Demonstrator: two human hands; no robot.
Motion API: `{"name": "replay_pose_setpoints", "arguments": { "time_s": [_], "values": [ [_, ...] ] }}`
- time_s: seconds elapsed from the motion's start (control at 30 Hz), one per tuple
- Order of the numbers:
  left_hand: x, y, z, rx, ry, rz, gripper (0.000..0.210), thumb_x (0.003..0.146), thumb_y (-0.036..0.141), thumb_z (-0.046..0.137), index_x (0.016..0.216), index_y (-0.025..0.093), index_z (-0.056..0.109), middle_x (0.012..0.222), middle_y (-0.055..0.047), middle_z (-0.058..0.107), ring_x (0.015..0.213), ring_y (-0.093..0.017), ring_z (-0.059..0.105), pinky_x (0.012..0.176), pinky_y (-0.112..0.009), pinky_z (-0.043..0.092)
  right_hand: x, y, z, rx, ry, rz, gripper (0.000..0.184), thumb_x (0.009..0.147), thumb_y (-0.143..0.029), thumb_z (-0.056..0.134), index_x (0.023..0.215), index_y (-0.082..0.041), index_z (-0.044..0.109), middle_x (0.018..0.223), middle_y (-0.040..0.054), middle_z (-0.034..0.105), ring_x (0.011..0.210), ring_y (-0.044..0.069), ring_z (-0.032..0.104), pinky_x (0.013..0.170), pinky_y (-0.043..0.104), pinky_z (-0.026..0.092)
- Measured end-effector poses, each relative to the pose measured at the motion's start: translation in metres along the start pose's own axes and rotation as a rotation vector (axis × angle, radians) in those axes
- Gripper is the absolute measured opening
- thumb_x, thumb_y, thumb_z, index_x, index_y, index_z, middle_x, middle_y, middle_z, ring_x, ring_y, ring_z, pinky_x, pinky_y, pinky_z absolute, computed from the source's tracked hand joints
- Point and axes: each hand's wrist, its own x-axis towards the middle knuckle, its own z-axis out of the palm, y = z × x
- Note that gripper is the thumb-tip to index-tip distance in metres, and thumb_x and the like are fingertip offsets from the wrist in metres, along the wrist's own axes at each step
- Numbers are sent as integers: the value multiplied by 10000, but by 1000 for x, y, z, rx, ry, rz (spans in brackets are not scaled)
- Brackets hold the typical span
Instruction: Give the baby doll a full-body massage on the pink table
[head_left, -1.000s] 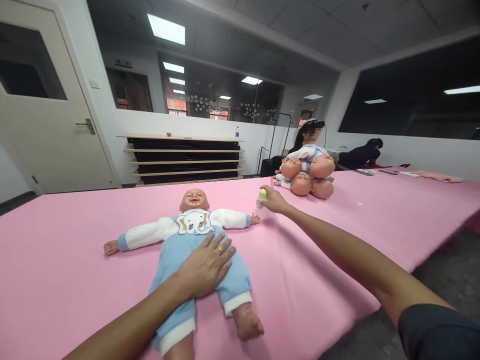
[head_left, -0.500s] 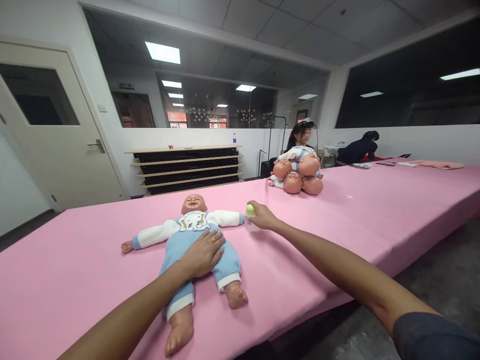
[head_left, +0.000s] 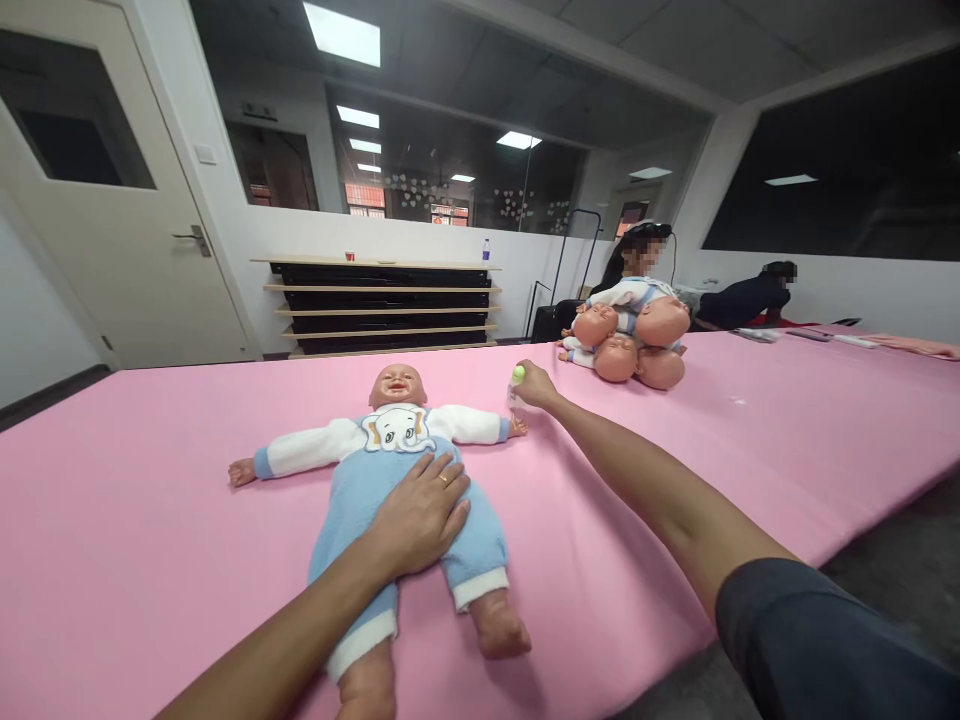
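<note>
A baby doll (head_left: pixel 397 430) in a white and blue outfit with an elephant on the chest lies face up, arms spread, in front of me. My left hand (head_left: pixel 424 510) rests flat on its belly, fingers stretched out, a ring on one finger. Beyond the doll's hand on the right, my right hand (head_left: pixel 538 384) is closed around a small baby bottle (head_left: pixel 517 378) with a green cap and a clear body. The fingers partly cover the bottle. It is held upright close to the pink tabletop; whether it touches the surface I cannot tell.
Several more dolls (head_left: pixel 626 335) are piled on the pink-covered table (head_left: pixel 750 450) further back, with a person (head_left: pixel 637 255) behind them. Another person (head_left: pixel 750 295) leans over at the far right. A pink cloth (head_left: pixel 915 345) lies at the far end. A low rack (head_left: pixel 382 305) stands by the wall.
My right hand has moved the bottle away from me, beyond the doll's hand, which now shows. The left hand stays on the belly. The view has shifted slightly.
</note>
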Motion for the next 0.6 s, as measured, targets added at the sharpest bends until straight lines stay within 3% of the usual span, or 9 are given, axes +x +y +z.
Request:
{"name": "replay_pose_setpoints", "arguments": {
  "time_s": [0.33, 0.6],
  "values": [
    [0, 3, -5, -37, 10, -31, 408, 978, 363, 323, 1278, 201, 547, 1362, -83, 531, 1373, -257, 350, 1175, -498, 192, 29, 7, 35, -19, 35, 10, 618, 680, -174, 686, 1260, -193, 475, 1073, 91, 636, 884, 211, 599, 674, 249, 416],
    [-1, 2, -5, -70, 10, -52, 400, 976, 360, 330, 1272, 202, 548, 1370, -81, 525, 1378, -254, 350, 1185, -495, 179, 52, -15, 54, 0, 47, -25, 608, 693, -182, 690, 1263, -186, 479, 1074, 100, 639, 902, 218, 596, 712, 265, 423]
  ]
}}
